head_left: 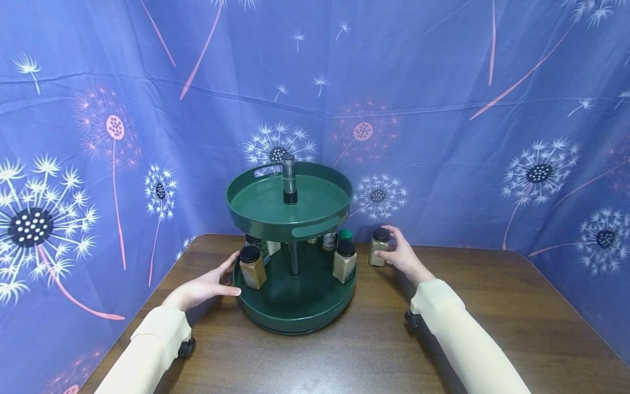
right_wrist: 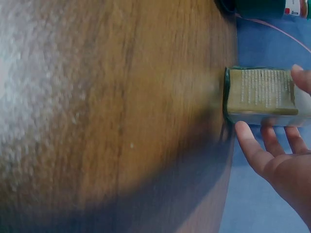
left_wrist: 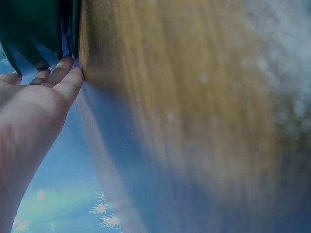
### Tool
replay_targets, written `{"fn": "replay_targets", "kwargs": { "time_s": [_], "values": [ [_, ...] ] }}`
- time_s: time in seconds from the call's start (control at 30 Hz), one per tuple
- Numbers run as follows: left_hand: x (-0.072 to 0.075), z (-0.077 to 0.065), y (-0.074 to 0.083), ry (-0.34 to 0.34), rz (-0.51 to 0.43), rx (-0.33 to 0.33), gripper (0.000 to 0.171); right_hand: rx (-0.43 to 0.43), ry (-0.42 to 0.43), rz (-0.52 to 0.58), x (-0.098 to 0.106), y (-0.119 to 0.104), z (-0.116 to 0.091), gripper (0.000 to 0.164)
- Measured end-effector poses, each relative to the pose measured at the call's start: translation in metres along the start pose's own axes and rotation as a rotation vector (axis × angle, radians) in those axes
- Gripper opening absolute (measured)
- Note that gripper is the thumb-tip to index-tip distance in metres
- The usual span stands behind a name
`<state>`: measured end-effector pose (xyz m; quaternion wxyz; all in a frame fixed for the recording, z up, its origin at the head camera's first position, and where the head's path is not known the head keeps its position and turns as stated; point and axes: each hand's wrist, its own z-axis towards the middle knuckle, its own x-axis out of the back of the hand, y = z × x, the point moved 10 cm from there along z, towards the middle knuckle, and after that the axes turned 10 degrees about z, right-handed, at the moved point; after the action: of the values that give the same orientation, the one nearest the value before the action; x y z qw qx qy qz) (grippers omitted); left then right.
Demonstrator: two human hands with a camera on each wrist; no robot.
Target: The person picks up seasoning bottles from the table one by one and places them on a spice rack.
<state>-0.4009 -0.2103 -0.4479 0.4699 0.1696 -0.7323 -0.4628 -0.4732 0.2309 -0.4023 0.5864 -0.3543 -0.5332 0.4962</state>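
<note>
A green two-tier turntable (head_left: 295, 316) stands on the wooden table. My left hand (head_left: 209, 284) touches the left wall of its lower tray, thumb toward the front and fingers farther back. In the left wrist view, the fingertips (left_wrist: 73, 77) meet the green wall. To the right of the turntable, my right hand (head_left: 404, 257) holds a black-lidded spice jar (head_left: 378, 253) between thumb and fingers. The jar is upright, with greenish-tan contents. In the right wrist view, a printed label covers the jar's side (right_wrist: 265, 92), and its base is at the table surface.
On the lower tray stand a brown spice jar (head_left: 253, 273), a pale spice jar (head_left: 344, 265), a green-lidded jar (head_left: 345, 235) and several others partly hidden under the upper tray (head_left: 315, 189). A blue dandelion-print cloth (head_left: 443, 137) hangs behind the table (head_left: 472, 306).
</note>
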Motion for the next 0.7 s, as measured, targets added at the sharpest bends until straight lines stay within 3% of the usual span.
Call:
{"fn": "replay_targets", "kwargs": {
  "time_s": [0.3, 0.7],
  "values": [
    [0.0, 0.001, 0.002, 0.003, 0.0, -0.021, 0.094, -0.005, 0.038, 0.014, 0.001, 0.007, 0.003, 0.07],
    [0.0, 0.0, 0.003, 0.004, 0.01, -0.009, 0.093, -0.034, 0.01, 0.066, -0.001, 0.01, 0.003, 0.068]
  ]
}}
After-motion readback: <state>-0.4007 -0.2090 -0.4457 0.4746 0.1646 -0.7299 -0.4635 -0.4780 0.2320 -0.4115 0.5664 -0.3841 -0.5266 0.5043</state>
